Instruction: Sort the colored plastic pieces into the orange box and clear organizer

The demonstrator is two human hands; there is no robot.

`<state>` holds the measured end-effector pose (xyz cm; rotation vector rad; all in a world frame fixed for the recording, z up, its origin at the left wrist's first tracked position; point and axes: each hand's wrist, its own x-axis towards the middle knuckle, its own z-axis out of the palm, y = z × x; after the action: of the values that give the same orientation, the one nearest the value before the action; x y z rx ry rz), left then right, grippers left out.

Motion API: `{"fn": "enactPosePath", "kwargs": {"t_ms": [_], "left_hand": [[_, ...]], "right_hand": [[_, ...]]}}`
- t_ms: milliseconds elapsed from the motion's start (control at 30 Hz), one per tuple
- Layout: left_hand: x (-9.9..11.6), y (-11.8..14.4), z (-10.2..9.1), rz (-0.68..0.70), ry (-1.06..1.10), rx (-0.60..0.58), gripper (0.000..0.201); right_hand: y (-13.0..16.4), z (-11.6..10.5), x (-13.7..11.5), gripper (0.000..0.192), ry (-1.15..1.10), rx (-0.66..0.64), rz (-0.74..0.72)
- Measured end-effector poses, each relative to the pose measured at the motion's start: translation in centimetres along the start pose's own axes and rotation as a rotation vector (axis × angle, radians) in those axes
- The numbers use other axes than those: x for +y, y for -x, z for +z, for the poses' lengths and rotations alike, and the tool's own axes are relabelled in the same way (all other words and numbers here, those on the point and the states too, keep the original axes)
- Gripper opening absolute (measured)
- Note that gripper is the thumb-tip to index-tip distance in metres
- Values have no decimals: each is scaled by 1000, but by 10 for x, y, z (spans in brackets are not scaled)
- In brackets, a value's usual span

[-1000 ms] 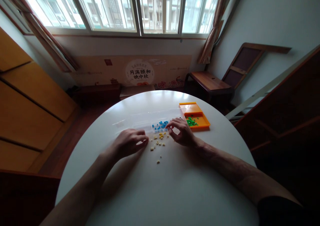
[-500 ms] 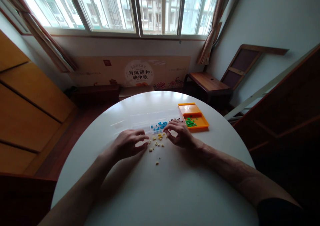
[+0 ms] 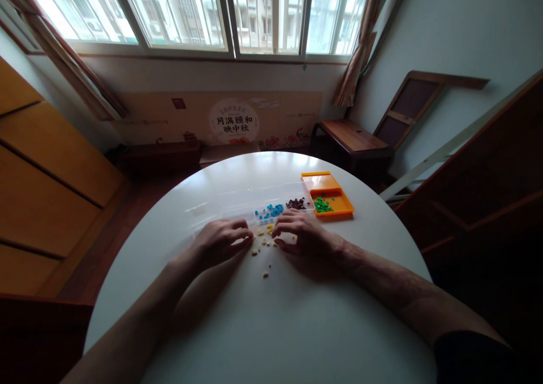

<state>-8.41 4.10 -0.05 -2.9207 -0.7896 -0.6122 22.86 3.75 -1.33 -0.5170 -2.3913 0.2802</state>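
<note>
Yellow bits [image 3: 266, 240] on a white table [image 3: 275, 316], blue bits [image 3: 271, 210], green bits [image 3: 321, 205] in an orange tray [image 3: 335, 194].

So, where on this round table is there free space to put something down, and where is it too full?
The white table is bare in front, between the two forearms up to one stray yellow piece. The far rim behind the clear box and orange tray is also bare. It is crowded between the left hand and right hand, where the yellow pieces lie.
</note>
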Motion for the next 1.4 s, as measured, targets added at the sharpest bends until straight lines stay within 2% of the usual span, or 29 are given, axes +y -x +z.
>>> {"fn": "enactPosePath", "kwargs": {"t_ms": [267,333,433,500,633,733,800,1033,1167,1400], "left_hand": [[5,-4,2,-7,-25,20,19],[5,-5,1,6,-37,23,20],[6,-6,-5,0,-79,71,19],[6,-6,-11,-54,-131,142,18],[4,-5,-21,-268,-245,270,19],[2,-4,-22,-380,-268,275,20],[1,-3,-20,-401,-269,256,20],[6,-6,-20,-374,-251,263,20],[20,-13,-14,-321,-111,274,22],[38,-21,9,-205,156,234,18]], "right_hand": [[2,-5,-4,8,15,-99,12],[1,-4,-3,2,14,-110,4],[0,-2,-1,6,2,-114,-3],[-1,-1,0,8,-3,-111,-14],[-3,1,1,12,7,-50,-24],[-2,2,1,15,28,0,-21],[-2,3,3,14,37,18,-24],[1,8,7,8,35,72,-31],[2,8,9,8,9,117,-26],[1,9,8,8,-44,148,-39]]}}
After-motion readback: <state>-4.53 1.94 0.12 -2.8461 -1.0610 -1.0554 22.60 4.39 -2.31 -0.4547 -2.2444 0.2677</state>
